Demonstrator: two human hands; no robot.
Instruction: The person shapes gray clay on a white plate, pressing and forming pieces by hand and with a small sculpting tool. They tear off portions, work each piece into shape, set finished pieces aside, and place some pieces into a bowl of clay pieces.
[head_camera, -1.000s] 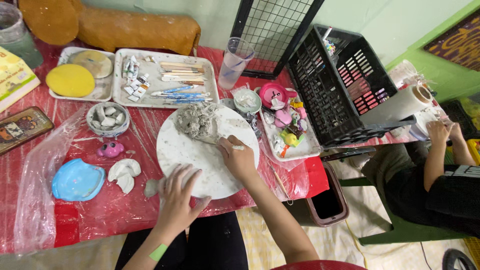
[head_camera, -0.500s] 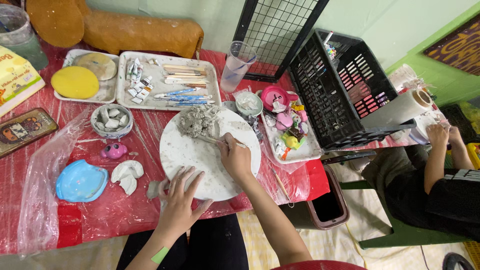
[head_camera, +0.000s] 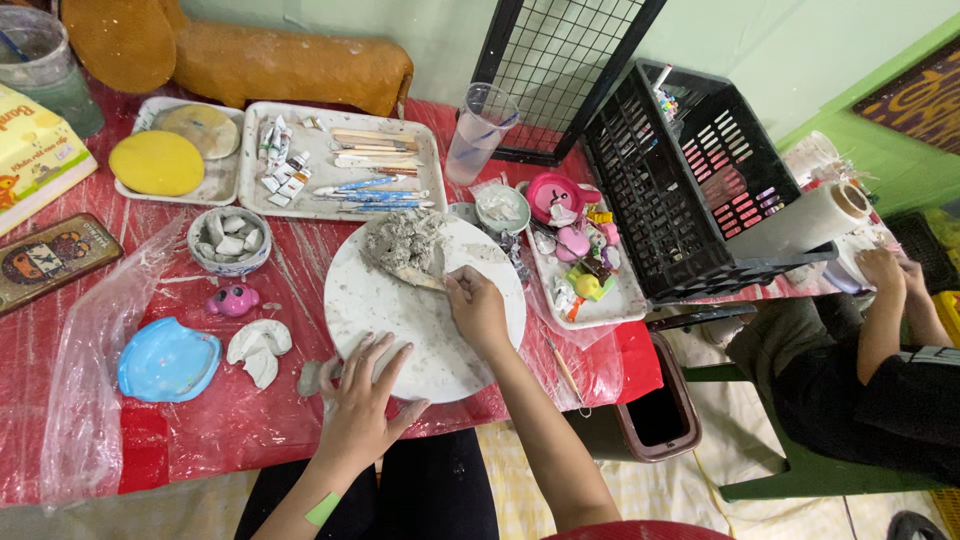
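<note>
The right hand (head_camera: 478, 312) is closed around a flat wooden-handled scraping tool (head_camera: 415, 276), whose blade end touches the lump of wet grey clay (head_camera: 400, 240) heaped on the far part of the round white work board (head_camera: 400, 320); the left hand (head_camera: 362, 398) lies open, fingers spread, pressed flat on the near edge of that board, gripping nothing. The board rests on the table (head_camera: 200, 440), which is covered in red plastic sheeting; just beside the left hand's fingers sits a small grey clay scrap (head_camera: 310, 378), perhaps touching the board's rim, though that is hard to judge.

To the left of the board lie broken white plaster pieces (head_camera: 258, 350), a light blue shell-shaped mould (head_camera: 167, 360), a small pink figurine (head_camera: 233, 299) and a patterned bowl of grey clay chunks (head_camera: 229, 238); behind the board stands a white tray of paint tubes, brushes and wooden sticks (head_camera: 340, 160), next to a second white tray holding a yellow disc (head_camera: 157, 162). At the right are a narrow tray of small coloured figurines (head_camera: 580, 270) and a black plastic crate (head_camera: 690, 180); another person's hand (head_camera: 882, 268) rests near a roll of clear film (head_camera: 800, 222).
</note>
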